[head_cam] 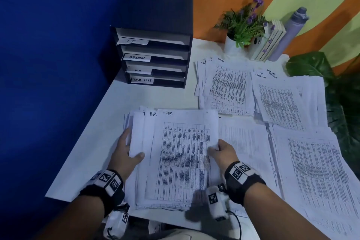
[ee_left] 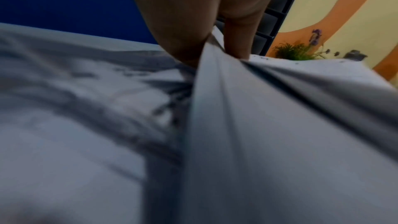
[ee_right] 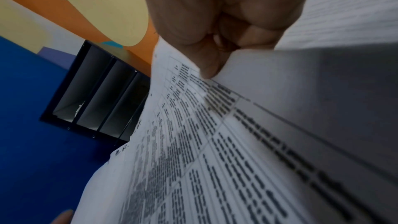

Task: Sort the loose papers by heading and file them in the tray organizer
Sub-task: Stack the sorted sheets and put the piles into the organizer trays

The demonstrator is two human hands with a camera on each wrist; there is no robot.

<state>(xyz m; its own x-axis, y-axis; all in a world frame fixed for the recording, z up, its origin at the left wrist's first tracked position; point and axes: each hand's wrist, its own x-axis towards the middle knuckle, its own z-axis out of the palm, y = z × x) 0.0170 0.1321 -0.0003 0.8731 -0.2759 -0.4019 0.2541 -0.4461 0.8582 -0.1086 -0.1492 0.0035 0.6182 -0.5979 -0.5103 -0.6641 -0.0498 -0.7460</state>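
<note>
Gripping the H.R. stack (head_cam: 175,158) at lower centre of the head view: left hand (head_cam: 127,154) clamps its left edge, thumb on top and fingers beneath; right hand (head_cam: 224,152) pinches the right edge of the top sheets.

Stack sits on the table (head_cam: 109,107), near its front edge. Bare table strip runs from the stack up to the organizer (head_cam: 155,54) at upper centre, which stands at the back left corner against the blue wall (head_cam: 48,64). Slots labelled IT, ADMIN, H.R., TASK LIST, top to bottom.

Right half of the frame: ADMIN pile (head_cam: 228,87), TASK LIST pile (head_cam: 282,101) and more sheets (head_cam: 315,171), overlapping, reaching the right table edge. Plant (head_cam: 243,23) and bottle (head_cam: 290,33) at upper right, against the back wall.

Left wrist view only: sheets bent upward into a ridge between thumb (ee_left: 178,28) and finger (ee_left: 239,38).

Right wrist view only: sheet corner (ee_right: 172,67) curled up under the pinch, fingers (ee_right: 215,23) curled; organizer (ee_right: 96,91) slots seen from the front, dark inside.
</note>
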